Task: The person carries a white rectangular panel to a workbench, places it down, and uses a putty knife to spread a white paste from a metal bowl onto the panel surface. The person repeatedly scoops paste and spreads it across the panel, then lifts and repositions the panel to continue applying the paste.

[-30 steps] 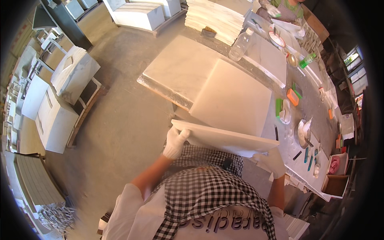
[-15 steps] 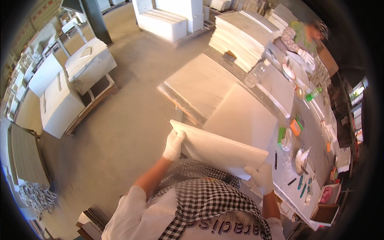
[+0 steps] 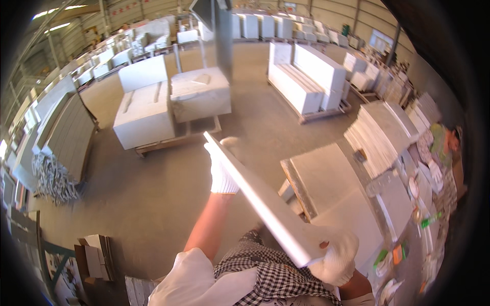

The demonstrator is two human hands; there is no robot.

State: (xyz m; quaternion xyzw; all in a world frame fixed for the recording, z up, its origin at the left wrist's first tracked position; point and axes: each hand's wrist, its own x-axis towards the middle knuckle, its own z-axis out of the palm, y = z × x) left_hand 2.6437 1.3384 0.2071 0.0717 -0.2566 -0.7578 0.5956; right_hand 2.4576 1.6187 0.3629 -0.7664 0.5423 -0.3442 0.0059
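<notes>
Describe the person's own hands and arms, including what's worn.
The left hand wears a white knit glove with a ribbed cuff and a thin yellowish edge. The right hand wears an off-white glove. The left forearm is bare below a loose, short white sleeve. The right sleeve barely shows, also pale.

Bright, glowing roof strips (image 3: pixel 57 27), fisheye-bent edges, black corners

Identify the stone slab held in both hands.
The thin white stone slab held near opposite ends by the left hand and right hand; the flat-lying slabs to its right rest unheld.
</notes>
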